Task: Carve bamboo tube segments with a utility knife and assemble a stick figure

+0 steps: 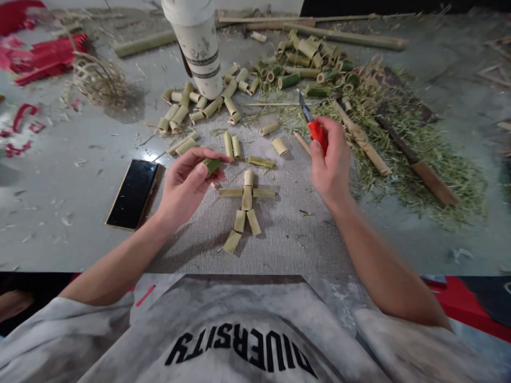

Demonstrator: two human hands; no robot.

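Between thumb and fingers, my left hand (186, 183) pinches a short green bamboo piece (211, 165). My right hand (331, 167) is wrapped round the orange handle of a utility knife (318, 134), its blade pointing up and away from me. Between my hands, pale bamboo pieces lie on the grey mat (287, 244) as a small figure (247, 197) with head, body, two arms and legs. Just beyond it are two upright-lying bamboo tubes (232, 146), a split strip piece (261, 161) and a short tube (280, 146).
A phone (132, 194) lies at the left. Behind stand a paper cup (199, 50) and heaps of cut bamboo (307, 56). At the right, a wooden-handled long blade (433, 181) rests on green shavings (459, 199). A woven ball (98, 80) sits at the far left.
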